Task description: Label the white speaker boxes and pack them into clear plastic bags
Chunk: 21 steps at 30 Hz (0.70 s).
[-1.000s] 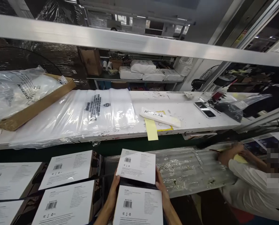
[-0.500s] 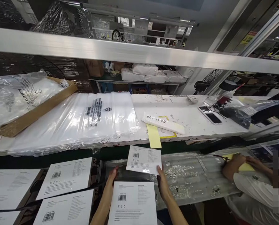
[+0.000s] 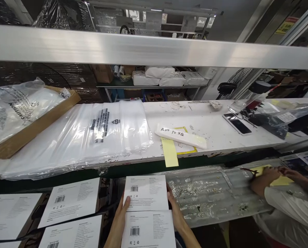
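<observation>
Between my two hands is a white printed box (image 3: 145, 203) with a barcode on its top face. My left hand (image 3: 121, 213) grips its left side, the thumb lying on the top edge. On the right side, my right hand (image 3: 175, 208) presses against the box, its fingertips partly hidden. Directly nearer to me, a second white box (image 3: 148, 232) touches the first one's near edge. More white boxes with barcodes (image 3: 69, 199) lie in rows at the left.
A white bench (image 3: 210, 137) runs across ahead, bearing clear plastic bags (image 3: 112, 131), a labelled white strip (image 3: 181, 136), and a phone (image 3: 237, 124). A metal bar (image 3: 154, 50) crosses above. At the right, another person's hands (image 3: 269, 175) rest near yellow paper.
The far box has moved left and toward me, now lined up against the nearer box. My left hand has come onto its left side. The view has shifted slightly.
</observation>
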{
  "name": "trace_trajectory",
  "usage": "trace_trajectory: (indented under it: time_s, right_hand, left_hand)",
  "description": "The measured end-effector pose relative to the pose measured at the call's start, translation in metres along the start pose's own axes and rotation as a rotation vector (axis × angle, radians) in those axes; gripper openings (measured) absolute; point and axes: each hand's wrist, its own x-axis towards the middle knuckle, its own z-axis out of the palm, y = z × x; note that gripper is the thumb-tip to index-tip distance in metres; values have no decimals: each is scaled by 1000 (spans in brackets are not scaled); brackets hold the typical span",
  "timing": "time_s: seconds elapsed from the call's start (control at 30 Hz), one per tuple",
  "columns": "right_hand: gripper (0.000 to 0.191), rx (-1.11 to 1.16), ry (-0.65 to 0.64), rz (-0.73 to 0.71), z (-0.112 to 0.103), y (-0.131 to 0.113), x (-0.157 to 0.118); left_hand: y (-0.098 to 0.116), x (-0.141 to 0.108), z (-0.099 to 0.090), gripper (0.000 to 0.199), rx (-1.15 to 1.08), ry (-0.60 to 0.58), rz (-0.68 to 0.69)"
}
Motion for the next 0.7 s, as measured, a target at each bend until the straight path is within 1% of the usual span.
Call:
trace_trajectory:
  time_s: [0.07,0.13,0.17,0.2,0.23,0.27,0.3,0.33,0.37,0.4,0.43,0.47,0.5,0.53,0.57,0.6,0.63,0.7]
  right_hand:
    - [68,-72,29,-6,-3,-14,9]
    - [71,-195,13,47,-17,-44,16]
    - [70,-286,-37,83,-28,-65,17]
    - [67,-394,-102,105,-39,-91,18]
    - [61,-503,-193,98,-51,-119,18]
    - [56,-588,-238,31,-60,-149,19]
    - [52,-657,-196,-102,-66,-178,22]
    - [48,-724,-70,-295,-69,-206,27]
    - [41,-801,73,-491,-68,-230,36]
    - [34,-882,183,-673,-65,-250,48]
    - [37,-987,196,-791,-60,-265,63]
    - [52,-1101,136,-845,-54,-275,79]
    - [66,-1199,57,-858,-49,-282,96]
    - [73,-1283,-29,-841,-45,-285,112]
    - [74,-1342,-91,-819,-43,-287,126]
    - [70,-1379,-120,-805,-42,-288,137]
    - [64,-1406,-128,-804,-43,-288,145]
    - [55,-1442,-119,-842,-44,-288,151]
  left_hand:
    - [2,0,-2,87,113,-9,44]
    - [11,-6,-1,88,266,-35,116]
    - [18,-13,1,88,352,-40,190]
    - [27,-21,3,84,448,-38,298]
    - [38,-32,7,74,550,-36,436]
    - [50,-42,13,62,651,-45,590]
    - [64,-53,22,49,740,-70,745]
    - [79,-62,34,39,822,-118,883]
    - [94,-68,50,34,890,-183,1008]
    - [108,-70,68,33,949,-247,1117]
    - [121,-69,89,36,1023,-317,1199]
    - [132,-64,110,40,1110,-370,1279]
    - [140,-55,131,44,1203,-397,1358]
    - [146,-45,150,48,1300,-407,1438]
    - [148,-32,165,51,1389,-400,1513]
    - [149,-20,176,54,1464,-383,1576]
    - [148,-10,183,54,1515,-363,1629]
    - [143,6,185,49,1531,-317,1712]
